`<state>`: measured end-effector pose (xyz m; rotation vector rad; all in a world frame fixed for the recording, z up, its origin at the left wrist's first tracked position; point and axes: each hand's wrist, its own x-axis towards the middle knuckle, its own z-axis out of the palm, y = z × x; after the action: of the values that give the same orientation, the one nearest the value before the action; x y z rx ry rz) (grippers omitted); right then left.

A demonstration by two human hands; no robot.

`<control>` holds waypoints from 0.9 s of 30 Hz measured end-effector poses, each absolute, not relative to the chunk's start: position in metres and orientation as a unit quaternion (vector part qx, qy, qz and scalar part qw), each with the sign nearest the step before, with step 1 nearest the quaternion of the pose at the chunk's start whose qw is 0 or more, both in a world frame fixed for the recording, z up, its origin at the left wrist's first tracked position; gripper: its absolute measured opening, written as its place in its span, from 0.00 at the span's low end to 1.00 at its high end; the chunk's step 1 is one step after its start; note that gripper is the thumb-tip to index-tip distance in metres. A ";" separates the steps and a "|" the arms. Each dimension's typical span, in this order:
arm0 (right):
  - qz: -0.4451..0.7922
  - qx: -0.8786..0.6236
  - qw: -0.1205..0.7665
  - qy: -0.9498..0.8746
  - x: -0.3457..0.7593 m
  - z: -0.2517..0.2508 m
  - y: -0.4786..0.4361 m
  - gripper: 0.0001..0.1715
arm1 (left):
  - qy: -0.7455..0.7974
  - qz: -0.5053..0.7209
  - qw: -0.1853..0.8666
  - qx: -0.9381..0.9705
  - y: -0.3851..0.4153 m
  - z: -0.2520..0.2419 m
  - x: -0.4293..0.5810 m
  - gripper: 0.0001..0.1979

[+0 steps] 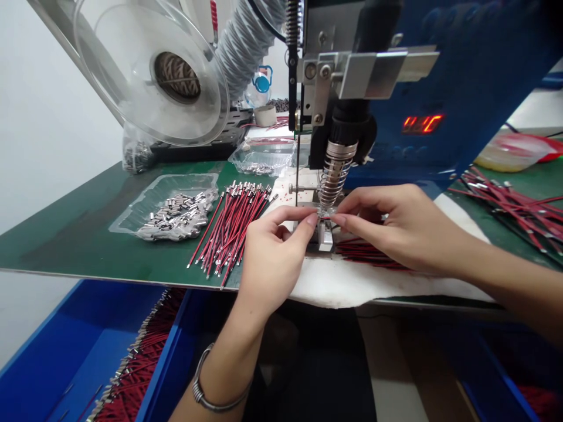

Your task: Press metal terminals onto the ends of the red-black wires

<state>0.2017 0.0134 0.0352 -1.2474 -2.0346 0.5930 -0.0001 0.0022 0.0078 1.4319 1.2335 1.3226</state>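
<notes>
**A:** What's in the containers?

**B:** The clear tray (132, 214), at ten o'clock from the hands, holds a heap of small metal sleeves (176, 214). A second tray (264, 158) at twelve holds a few more. The blue bin (44, 351) at seven, below the counter's front edge, holds red metal-tipped binned wires (136, 363).

**A:** And the hands?

**B:** The left hand (272, 252) and right hand (396, 228) meet fingertip to fingertip. Each pinches the short wire (325, 218) just under the coiled nozzle (334, 170).

**A:** Room to move?

**B:** The wire bundle (229, 228) lies just beside the left hand at nine. Beyond the tray, the green counter (65, 240) is bare. Both wrists cross the front edge over a white pad (343, 287).

**A:** Anything hard to see?

**B:** Fingertips cover most of the short wire. The display (422, 123) digits are blurred. The far wires (519, 211) at three and the right forearm run out of frame.
</notes>
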 end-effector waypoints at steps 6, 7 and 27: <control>0.228 -0.478 0.338 -0.778 0.202 0.035 0.012 0.16 | 0.496 0.519 0.417 0.557 0.001 0.008 0.001 0.08; 0.227 -0.479 0.338 -0.778 0.201 0.035 0.011 0.16 | 0.497 0.519 0.418 0.556 0.001 0.008 0.001 0.08; 0.220 -0.481 0.339 -0.778 0.201 0.037 0.010 0.17 | 0.489 0.533 0.415 0.552 0.003 0.006 0.001 0.08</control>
<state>0.2006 0.0104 0.0373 -1.2531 -2.0255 0.5727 0.0011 0.0034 0.0061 1.3868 1.2282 1.3376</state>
